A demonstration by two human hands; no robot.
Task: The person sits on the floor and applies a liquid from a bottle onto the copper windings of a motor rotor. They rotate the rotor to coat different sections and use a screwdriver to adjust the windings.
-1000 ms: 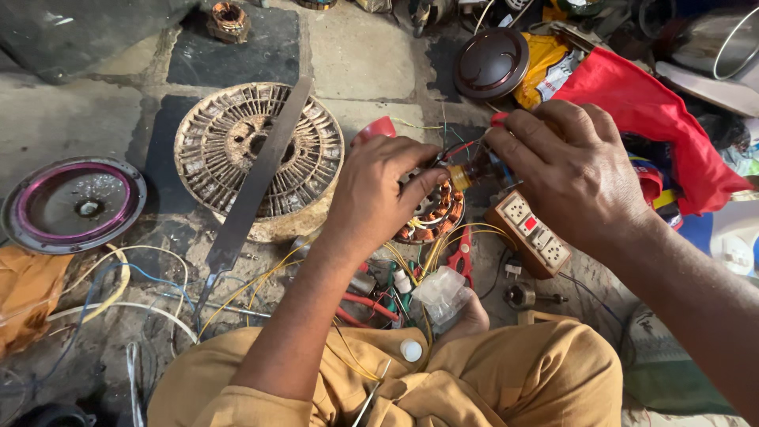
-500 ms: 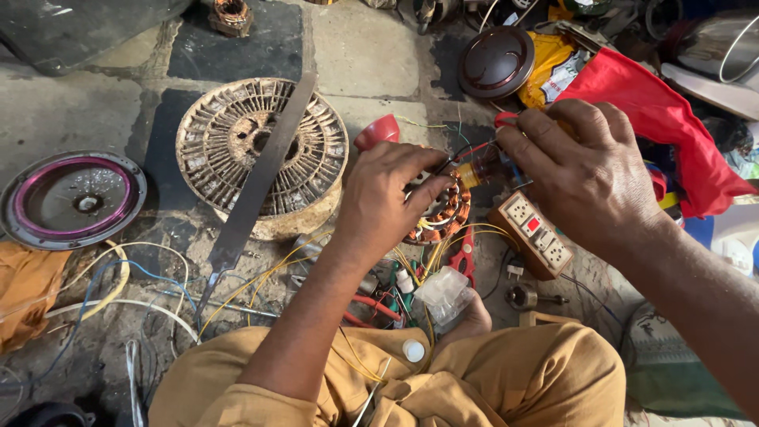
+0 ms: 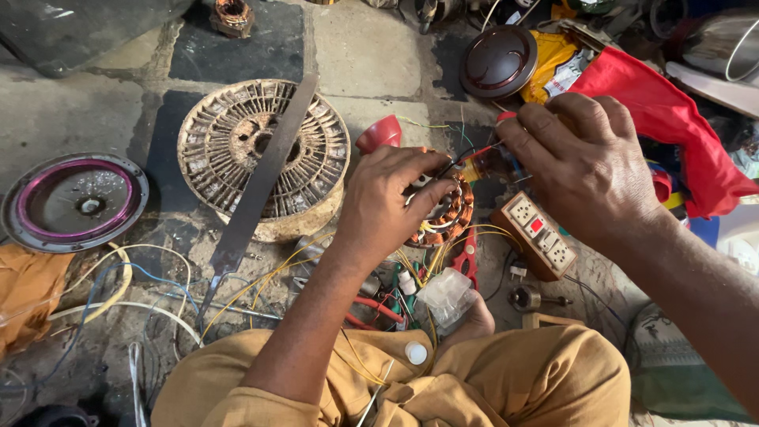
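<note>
At nine o'clock on the stone floor [image 3: 371, 47] lies a round cover with a purple ring [image 3: 73, 202], and toward ten o'clock from the hands sits a rusty, ribbed motor rotor [image 3: 237, 134] with a long flat metal strip [image 3: 257, 190] laid slantwise across it. Near the centre, the left hand [image 3: 391, 202] covers a copper-wound stator [image 3: 449, 221], fingers curled down and closed on its rim, so the winding sits just under the palm. Loose yellow wires [image 3: 261, 285] trail toward seven o'clock. Toward two o'clock from it, the right hand [image 3: 585, 170] pinches together on thin leads [image 3: 474, 162] and what looks like an amber-handled tool, though the fingers hide most of it; its tip meets the stator's upper edge. Below that hand, at four o'clock, stands a wooden switch and socket board [image 3: 539, 233], with red-handled pliers [image 3: 468, 257] just beside the winding. To do this well, I judge the left grip should pin the stator firmly while the right works one lead at a time, kept apart from the neighbouring coils and from the socket board. A red cloth [image 3: 672, 119] lies at two o'clock.
</note>
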